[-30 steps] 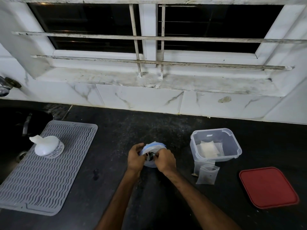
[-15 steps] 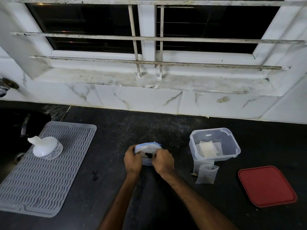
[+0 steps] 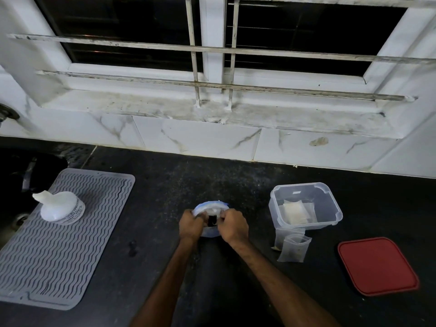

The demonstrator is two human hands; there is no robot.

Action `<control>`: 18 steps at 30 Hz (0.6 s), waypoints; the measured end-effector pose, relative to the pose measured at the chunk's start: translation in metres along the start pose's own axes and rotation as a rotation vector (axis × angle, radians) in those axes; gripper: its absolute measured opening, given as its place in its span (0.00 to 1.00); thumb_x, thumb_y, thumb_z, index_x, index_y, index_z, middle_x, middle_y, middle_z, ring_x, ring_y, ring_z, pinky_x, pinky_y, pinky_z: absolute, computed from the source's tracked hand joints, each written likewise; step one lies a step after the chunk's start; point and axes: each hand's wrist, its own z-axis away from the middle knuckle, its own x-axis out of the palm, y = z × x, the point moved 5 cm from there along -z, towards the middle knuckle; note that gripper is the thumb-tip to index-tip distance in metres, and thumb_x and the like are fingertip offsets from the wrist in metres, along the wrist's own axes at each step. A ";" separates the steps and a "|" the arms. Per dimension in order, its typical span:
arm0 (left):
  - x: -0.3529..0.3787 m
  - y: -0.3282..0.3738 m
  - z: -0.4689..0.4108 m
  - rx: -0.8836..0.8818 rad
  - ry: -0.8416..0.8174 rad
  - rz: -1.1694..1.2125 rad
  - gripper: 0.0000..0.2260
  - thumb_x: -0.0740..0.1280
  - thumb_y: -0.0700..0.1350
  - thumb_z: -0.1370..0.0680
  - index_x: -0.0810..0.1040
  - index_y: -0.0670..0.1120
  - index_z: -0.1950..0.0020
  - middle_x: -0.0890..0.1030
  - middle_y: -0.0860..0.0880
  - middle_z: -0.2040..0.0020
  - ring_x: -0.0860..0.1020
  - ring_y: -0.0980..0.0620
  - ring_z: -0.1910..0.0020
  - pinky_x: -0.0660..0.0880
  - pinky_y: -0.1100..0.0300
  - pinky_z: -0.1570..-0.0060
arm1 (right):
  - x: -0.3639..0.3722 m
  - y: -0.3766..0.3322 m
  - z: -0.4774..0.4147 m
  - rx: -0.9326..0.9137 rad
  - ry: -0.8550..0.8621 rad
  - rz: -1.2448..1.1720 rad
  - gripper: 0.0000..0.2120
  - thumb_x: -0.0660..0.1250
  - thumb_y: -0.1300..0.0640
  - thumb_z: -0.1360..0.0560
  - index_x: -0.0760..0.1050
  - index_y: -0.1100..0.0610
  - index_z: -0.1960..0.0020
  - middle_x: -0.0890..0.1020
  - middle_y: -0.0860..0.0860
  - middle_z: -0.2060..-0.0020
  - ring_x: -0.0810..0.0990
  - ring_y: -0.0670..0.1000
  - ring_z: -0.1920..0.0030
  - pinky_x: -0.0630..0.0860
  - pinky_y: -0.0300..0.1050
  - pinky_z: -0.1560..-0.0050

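A small clear zip bag with a blue rim point(image 3: 210, 206) is held just above the black counter point(image 3: 179, 182) at the centre. My left hand point(image 3: 190, 224) grips its left edge and my right hand point(image 3: 233, 225) grips its right edge, holding the mouth apart. Something dark shows inside between my hands; what it is I cannot tell. A clear plastic box point(image 3: 305, 206) holding flat white packets stands to the right. Two small clear pouches point(image 3: 292, 246) lean in front of that box.
A red square lid point(image 3: 377, 265) lies flat at the right. A grey ribbed mat point(image 3: 59, 237) at the left carries a white bottle point(image 3: 60, 208) lying on its side. A dark sink point(image 3: 16, 185) is at the far left, and a barred window sill point(image 3: 212, 114) runs behind.
Both hands keep hold of the bag and have shifted only slightly; the bag's blue rim now sits lower and flatter between them. Nothing else has moved.
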 end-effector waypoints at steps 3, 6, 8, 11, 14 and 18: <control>0.005 -0.004 -0.006 -0.037 0.004 0.037 0.10 0.68 0.42 0.24 0.76 0.39 0.45 0.82 0.41 0.50 0.81 0.43 0.50 0.79 0.47 0.47 | 0.001 0.005 -0.002 0.021 -0.030 -0.043 0.14 0.62 0.49 0.22 0.82 0.56 0.53 0.85 0.53 0.55 0.83 0.54 0.53 0.78 0.46 0.55; 0.011 -0.008 -0.008 -0.079 -0.038 0.136 0.10 0.69 0.39 0.25 0.78 0.36 0.45 0.84 0.39 0.54 0.83 0.45 0.57 0.81 0.54 0.56 | 0.001 0.014 -0.004 0.060 -0.081 -0.109 0.14 0.63 0.50 0.24 0.82 0.57 0.60 0.85 0.53 0.62 0.83 0.53 0.59 0.79 0.46 0.58; 0.013 -0.007 -0.005 -0.096 -0.075 0.186 0.08 0.69 0.36 0.25 0.77 0.35 0.47 0.83 0.42 0.59 0.82 0.49 0.63 0.78 0.65 0.69 | 0.002 0.020 -0.006 0.095 -0.107 -0.134 0.13 0.64 0.52 0.26 0.83 0.57 0.61 0.85 0.52 0.64 0.84 0.53 0.60 0.80 0.47 0.59; 0.013 -0.006 -0.003 -0.117 -0.079 0.222 0.08 0.68 0.34 0.25 0.76 0.36 0.46 0.82 0.41 0.58 0.79 0.52 0.64 0.73 0.69 0.75 | 0.002 0.023 -0.005 0.114 -0.147 -0.173 0.12 0.65 0.54 0.28 0.82 0.55 0.66 0.83 0.50 0.69 0.83 0.50 0.64 0.81 0.47 0.58; 0.011 -0.008 -0.008 -0.095 -0.050 0.249 0.09 0.67 0.35 0.25 0.79 0.33 0.47 0.83 0.35 0.52 0.81 0.48 0.63 0.75 0.68 0.74 | -0.001 0.022 -0.001 0.110 -0.150 -0.204 0.14 0.65 0.55 0.27 0.81 0.52 0.70 0.81 0.47 0.73 0.82 0.48 0.66 0.79 0.44 0.59; 0.008 -0.009 -0.007 -0.079 -0.047 0.280 0.10 0.69 0.38 0.26 0.79 0.35 0.47 0.83 0.35 0.51 0.82 0.45 0.59 0.75 0.60 0.66 | -0.004 0.024 0.001 0.109 -0.132 -0.291 0.14 0.66 0.55 0.27 0.81 0.52 0.70 0.83 0.49 0.72 0.82 0.47 0.69 0.80 0.44 0.60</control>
